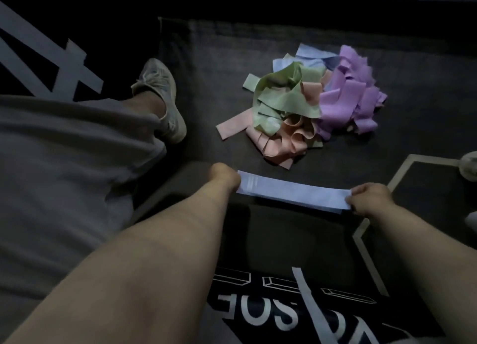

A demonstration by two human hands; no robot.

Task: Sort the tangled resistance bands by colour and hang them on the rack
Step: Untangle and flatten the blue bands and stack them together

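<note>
Head view, dim light. Person low over a dark floor (pixel 222 67).

- Left hand (pixel 226 179), lower centre of the frame: fingers curled around the left end of a light blue band (pixel 294 193). The fingertips are hidden behind the hand.
- Right hand (pixel 370 199), lower right of centre: fingers curled, pinching the right end of the same band.
- The blue band is pulled out flat and straight between the two hands, its right end slightly lower in the frame. It looks like a flat doubled loop. Cannot tell whether it touches the floor.
- Pile of bands (pixel 289 121), upper right of centre, lies on the floor well apart from the held band, tangled. It holds green bands (pixel 281 95) in the middle, purple bands (pixel 346 93) on the right, pink bands (pixel 278 142) along the lower edge and more light blue bands (pixel 307 58) at the top.
- Pale shoe (pixel 161 98), left of the pile, worn on the person's foot, with grey shorts (pixel 64 163) filling the left of the frame.
- Pale line (pixel 371 230) marked on the floor at lower right; white lettering (pixel 258 315) at the bottom centre
- Pale rounded object (pixel 470 170), cut off at the right edge; cannot tell what it is
</note>
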